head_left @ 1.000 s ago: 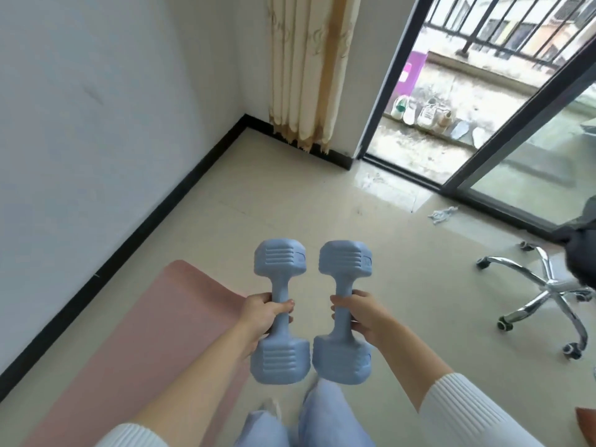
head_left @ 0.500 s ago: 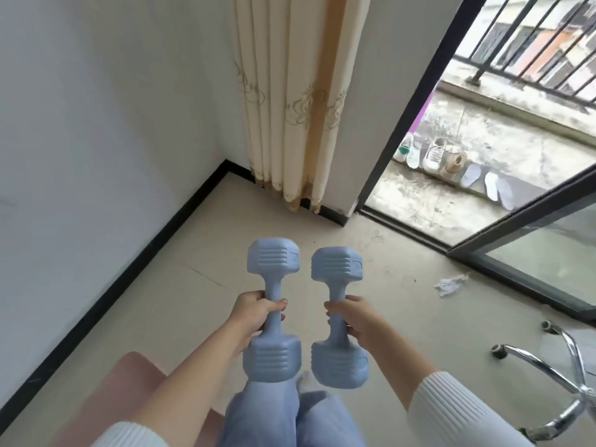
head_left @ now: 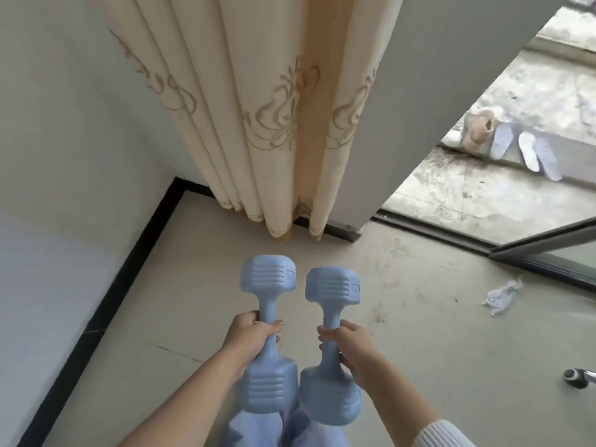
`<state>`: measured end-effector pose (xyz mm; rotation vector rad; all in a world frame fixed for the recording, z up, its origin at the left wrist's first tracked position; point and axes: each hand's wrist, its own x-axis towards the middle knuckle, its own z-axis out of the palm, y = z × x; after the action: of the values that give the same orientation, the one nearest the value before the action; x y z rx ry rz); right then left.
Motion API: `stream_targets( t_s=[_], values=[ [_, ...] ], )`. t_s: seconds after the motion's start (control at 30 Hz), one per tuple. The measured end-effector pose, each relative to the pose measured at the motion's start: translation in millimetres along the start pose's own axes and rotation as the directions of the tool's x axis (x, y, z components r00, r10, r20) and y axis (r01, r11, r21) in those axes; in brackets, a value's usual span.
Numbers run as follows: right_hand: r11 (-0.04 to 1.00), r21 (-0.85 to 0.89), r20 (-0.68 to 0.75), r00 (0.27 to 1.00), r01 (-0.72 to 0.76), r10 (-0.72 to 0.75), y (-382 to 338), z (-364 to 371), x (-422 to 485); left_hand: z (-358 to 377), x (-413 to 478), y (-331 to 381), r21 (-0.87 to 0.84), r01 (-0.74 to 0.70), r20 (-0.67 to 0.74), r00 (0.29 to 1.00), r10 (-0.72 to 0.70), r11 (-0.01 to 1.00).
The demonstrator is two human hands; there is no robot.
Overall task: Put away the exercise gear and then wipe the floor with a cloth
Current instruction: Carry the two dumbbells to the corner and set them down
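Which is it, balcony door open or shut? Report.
Open: the glass panel stands aside at the right, and the balcony floor and footwear show directly past the threshold.

Beige tiled floor [head_left: 451, 366], crumpled cloth [head_left: 500, 296] near door track [head_left: 435, 229], chair caster [head_left: 577, 378]

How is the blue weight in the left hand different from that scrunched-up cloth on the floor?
The dumbbell is held up off the floor by the left hand; the cloth lies on the floor near the door track. The dumbbell is solid with ribbed ends; the cloth is limp and crumpled. The dumbbell is blue; the cloth looks nearer white. Both are pale.
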<state>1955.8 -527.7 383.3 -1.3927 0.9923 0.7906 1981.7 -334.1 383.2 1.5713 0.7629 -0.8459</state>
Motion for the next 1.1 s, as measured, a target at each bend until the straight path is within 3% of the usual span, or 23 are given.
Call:
stream_targets(
  t_s=[0.33,0.57,0.83,1.1],
  values=[
    [0.997,0.074,-0.036,0.999,-0.035,0.038,67,-6,284,57,279,-87,0.157,0.038,0.104,0.993,-0.055,0.987],
    [0.996,0.088,-0.065,0.998,0.021,-0.015,63,-11,427,88,414,-81,0.242,-0.028,0.151,0.988,-0.009,0.970],
    [0.976,0.124,-0.048,0.984,0.177,-0.172,25,-16,498,102,501,-44,0.248,-0.147,0.181,0.978,0.104,0.958],
    [0.949,0.253,0.051,0.977,0.189,-0.208,9,-25,517,105,517,-24,0.270,-0.181,0.208,0.970,0.126,0.946]
  ],
)
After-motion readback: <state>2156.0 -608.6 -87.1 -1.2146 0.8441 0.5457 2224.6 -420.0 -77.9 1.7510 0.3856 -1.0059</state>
